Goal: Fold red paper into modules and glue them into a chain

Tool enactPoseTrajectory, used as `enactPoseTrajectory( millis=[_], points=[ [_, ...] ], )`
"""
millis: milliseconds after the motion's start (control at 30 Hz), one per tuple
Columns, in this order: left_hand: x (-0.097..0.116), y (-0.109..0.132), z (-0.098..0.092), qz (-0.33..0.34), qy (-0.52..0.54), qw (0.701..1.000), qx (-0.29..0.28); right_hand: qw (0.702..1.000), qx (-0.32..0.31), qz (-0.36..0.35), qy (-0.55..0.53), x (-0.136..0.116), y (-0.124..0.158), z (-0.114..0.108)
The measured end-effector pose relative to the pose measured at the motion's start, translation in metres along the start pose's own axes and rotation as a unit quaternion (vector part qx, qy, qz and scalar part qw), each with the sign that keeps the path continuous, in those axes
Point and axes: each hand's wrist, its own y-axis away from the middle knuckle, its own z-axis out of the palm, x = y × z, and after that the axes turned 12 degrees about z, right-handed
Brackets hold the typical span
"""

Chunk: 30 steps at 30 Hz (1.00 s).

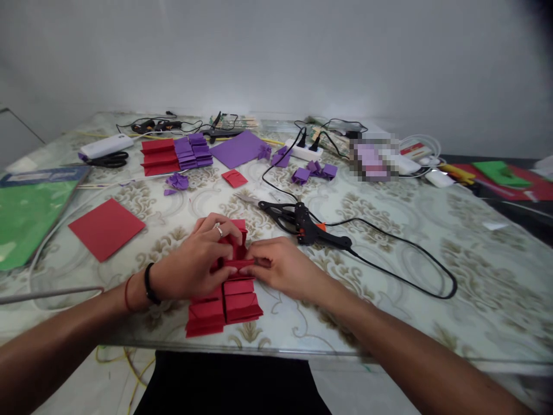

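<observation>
the pleated paper (242,304), red and creased into stacked ridges, lies near the front edge of the tabletop (328,314), straight ahead of the person. the left hand (199,262) arches over its far part, thumb and bent fingers clamped on a raised fold. the right hand (283,268) pinches the right end of that same fold, thumb and fingertips pressed together on the paper. the two thumbs nearly meet along the ridge.

the step in hand looks like lining up and pressing this one fold. the next move seems to call for an even pinch along the crease, with the nearer pleats left uncrushed.

beyond the right hand lie a glue gun (306,225), its black cord looping to the right, and scissors (276,214), just beside it with the blades pointing away to the left. left of the hands, well apart from the pleats, is a flat red square (106,229); a small red piece (234,178) lies farther back. behind these come a purple sheet (239,148), a red block (159,157) with ridges of its own, and a power strip (309,151) with two black plugs.
</observation>
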Motion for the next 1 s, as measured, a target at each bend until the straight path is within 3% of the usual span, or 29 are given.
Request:
enactPoseTrajectory(
  millis=[500,767,1000],
  points=[
    [-0.008,0.002,-0.011,0.004,-0.063,0.997,-0.040,0.994,-0.016,0.025,0.103,-0.002,-0.001,-0.011],
    [-0.012,0.002,-0.013,0.020,-0.113,0.993,-0.022,0.990,-0.015,0.050,0.134,-0.003,-0.001,-0.015],
    [-0.011,0.002,-0.012,0.001,-0.138,0.990,-0.039,0.995,0.013,0.030,0.098,0.002,-0.002,-0.015]
  ],
)
